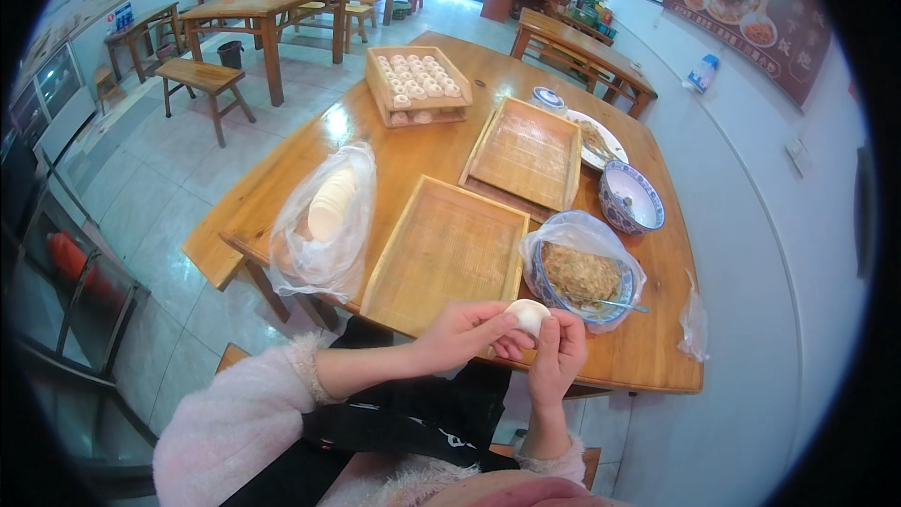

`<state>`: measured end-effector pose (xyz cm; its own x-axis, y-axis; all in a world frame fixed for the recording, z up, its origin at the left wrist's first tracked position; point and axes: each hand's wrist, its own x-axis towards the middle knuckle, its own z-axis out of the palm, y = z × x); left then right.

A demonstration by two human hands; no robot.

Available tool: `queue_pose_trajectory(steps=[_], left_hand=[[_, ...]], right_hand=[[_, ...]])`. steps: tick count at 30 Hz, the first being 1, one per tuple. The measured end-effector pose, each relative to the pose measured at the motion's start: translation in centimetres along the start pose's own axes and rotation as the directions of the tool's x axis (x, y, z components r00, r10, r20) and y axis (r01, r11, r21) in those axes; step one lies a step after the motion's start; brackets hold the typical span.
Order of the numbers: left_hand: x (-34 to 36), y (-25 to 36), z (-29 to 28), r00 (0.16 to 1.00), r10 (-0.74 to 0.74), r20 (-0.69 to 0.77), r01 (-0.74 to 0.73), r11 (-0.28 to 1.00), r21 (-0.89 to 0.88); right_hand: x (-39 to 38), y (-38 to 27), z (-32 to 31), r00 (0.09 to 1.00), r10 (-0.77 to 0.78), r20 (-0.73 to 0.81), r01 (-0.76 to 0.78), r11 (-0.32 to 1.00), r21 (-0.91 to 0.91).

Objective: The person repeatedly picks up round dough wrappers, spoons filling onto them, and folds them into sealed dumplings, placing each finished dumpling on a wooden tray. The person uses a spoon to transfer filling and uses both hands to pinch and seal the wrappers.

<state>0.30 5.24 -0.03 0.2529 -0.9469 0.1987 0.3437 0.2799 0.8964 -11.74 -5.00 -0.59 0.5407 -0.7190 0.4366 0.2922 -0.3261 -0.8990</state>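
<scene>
My left hand [484, 330] and my right hand [554, 343] are closed together on a small white folded dough wrapper [528, 317] near the table's front edge, each pinching it between fingers and thumb. Just beyond them is a blue-patterned bowl of minced filling [577, 268], lined with a plastic bag and with a utensil in it. Left of that lies an empty wooden tray [422, 253]. A plastic bag [314, 249] holds a stack of round pale wrappers [331, 204] on the left.
Farther back on the wooden table [671, 310] are stacked trays of dumplings [422, 108], another wooden tray [526, 150], a patterned bowl [631, 195], a plate of food [596, 141] and a small lidded pot [549, 99]. A wall [770, 253] runs along the right; benches and tables stand behind.
</scene>
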Motion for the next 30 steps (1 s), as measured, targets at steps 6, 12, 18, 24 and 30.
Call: queue_pose_trajectory(steps=[6, 12, 18, 24, 30], left_hand=[[-0.2, 0.3, -0.4, 0.998, -0.066, 0.003, 0.066, 0.996, 0.052], [-0.5, 0.0, -0.6, 0.997, -0.083, -0.001, 0.083, 0.995, 0.051], [-0.6, 0.1, -0.9, 0.991, -0.131, 0.016, 0.126, 0.978, 0.164], [-0.8, 0.0, -0.6, 0.997, -0.076, -0.001, 0.075, 0.988, 0.135], [-0.7, -0.2, -0.8, 0.997, -0.078, 0.001, 0.077, 0.989, 0.126]], right_hand=[[0.0, -0.1, -0.2, 0.998, 0.007, 0.055, -0.004, 0.998, -0.056], [0.6, -0.1, -0.5, 0.964, -0.144, 0.222, 0.204, 0.939, -0.276], [0.8, -0.7, -0.9, 0.947, -0.122, 0.296, 0.208, 0.938, -0.279], [0.8, -0.9, -0.8, 0.944, -0.111, 0.312, 0.212, 0.926, -0.312], [0.6, -1.0, -0.7, 0.964, -0.044, 0.264, 0.122, 0.95, -0.288]])
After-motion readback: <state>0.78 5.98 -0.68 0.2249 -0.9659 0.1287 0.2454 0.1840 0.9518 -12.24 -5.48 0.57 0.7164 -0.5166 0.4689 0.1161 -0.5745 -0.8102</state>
